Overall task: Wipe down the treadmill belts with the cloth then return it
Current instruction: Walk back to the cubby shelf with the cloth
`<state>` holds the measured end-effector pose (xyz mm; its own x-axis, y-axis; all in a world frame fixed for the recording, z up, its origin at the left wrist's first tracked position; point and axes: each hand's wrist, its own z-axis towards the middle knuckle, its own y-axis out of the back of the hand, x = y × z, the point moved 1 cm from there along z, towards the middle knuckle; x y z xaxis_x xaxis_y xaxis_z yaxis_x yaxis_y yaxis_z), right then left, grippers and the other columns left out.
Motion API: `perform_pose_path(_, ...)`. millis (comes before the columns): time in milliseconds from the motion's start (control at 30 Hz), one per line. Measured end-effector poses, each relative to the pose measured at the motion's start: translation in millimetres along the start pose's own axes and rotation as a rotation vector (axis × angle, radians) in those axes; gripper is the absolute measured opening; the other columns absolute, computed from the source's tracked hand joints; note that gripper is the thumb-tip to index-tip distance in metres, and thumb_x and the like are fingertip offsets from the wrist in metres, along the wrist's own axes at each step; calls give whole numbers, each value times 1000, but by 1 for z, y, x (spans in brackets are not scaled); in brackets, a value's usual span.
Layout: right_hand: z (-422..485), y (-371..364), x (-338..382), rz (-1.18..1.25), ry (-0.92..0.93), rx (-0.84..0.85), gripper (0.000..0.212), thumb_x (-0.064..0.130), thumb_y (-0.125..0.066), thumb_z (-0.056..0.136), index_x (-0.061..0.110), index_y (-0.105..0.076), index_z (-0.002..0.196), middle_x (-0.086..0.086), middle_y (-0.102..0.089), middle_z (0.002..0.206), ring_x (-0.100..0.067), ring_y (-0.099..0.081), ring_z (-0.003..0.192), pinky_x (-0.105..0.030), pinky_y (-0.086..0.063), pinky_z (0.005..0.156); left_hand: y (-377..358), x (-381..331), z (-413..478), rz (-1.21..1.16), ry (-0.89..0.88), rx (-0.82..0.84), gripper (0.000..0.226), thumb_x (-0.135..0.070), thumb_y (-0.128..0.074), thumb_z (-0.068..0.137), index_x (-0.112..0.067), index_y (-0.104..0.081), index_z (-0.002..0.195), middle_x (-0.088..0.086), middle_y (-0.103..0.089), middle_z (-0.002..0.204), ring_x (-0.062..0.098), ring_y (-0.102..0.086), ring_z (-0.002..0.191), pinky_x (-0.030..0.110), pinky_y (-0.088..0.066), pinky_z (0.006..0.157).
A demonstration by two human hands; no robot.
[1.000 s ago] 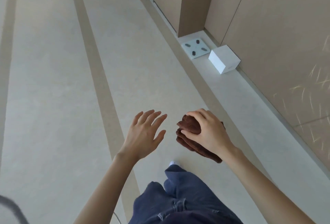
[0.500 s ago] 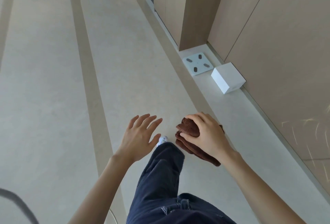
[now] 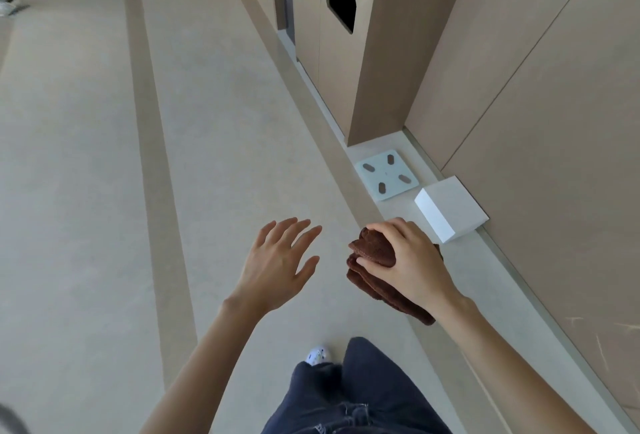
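Observation:
A folded dark brown cloth (image 3: 372, 253) is bunched in my right hand (image 3: 412, 260), which is shut around it at waist height above the floor. Part of the cloth hangs below my wrist. My left hand (image 3: 277, 264) hovers beside it, a little to the left, fingers spread and holding nothing. No treadmill belt is in view. My legs in dark blue trousers (image 3: 349, 395) and one white shoe tip (image 3: 317, 354) show at the bottom.
A white bathroom scale (image 3: 386, 174) and a white box (image 3: 450, 208) sit on the floor by the right wall (image 3: 536, 122). A tan cabinet with two dark openings (image 3: 341, 1) stands ahead on the right. Pale floor with darker stripes (image 3: 152, 156) stretches ahead and left.
The view has moved forward along the floor; the scale, box and cabinet are nearer. My trailing leg has swung back under me. Both hands keep the same pose, cloth still held.

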<state>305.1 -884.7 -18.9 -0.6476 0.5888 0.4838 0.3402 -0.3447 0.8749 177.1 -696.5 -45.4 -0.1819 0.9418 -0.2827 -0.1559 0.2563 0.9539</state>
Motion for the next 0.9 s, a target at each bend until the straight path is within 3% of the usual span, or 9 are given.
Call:
perform_pose_path(367, 185, -10, -66, -26, 25, 107, 50, 54, -63, 80, 24, -55, 120, 6, -57, 117, -15, -53, 104, -28, -47, 89, -18, 67, 176, 80, 10, 91, 46, -40, -48, 93, -21, -48, 136, 4, -51, 138, 27, -44, 130, 46, -29, 109)
perform_pose_path(600, 325, 25, -97, -2, 55, 70, 46, 51, -67, 77, 23, -59, 113, 7, -59, 109, -16, -56, 98, -30, -47, 84, -1, 102, 318, 152, -42, 30, 45, -37, -62, 86, -19, -57, 127, 5, -60, 128, 28, -55, 119, 49, -39, 101)
perform_pose_path(900, 447, 31, -114, 22, 26, 46, 46, 51, -67, 78, 21, -61, 112, 6, -60, 110, -19, -57, 99, -33, -49, 85, -2, 158, 431, 89, -22, 11, 43, -40, -45, 91, -19, -60, 125, 4, -62, 125, 27, -56, 117, 48, -42, 100)
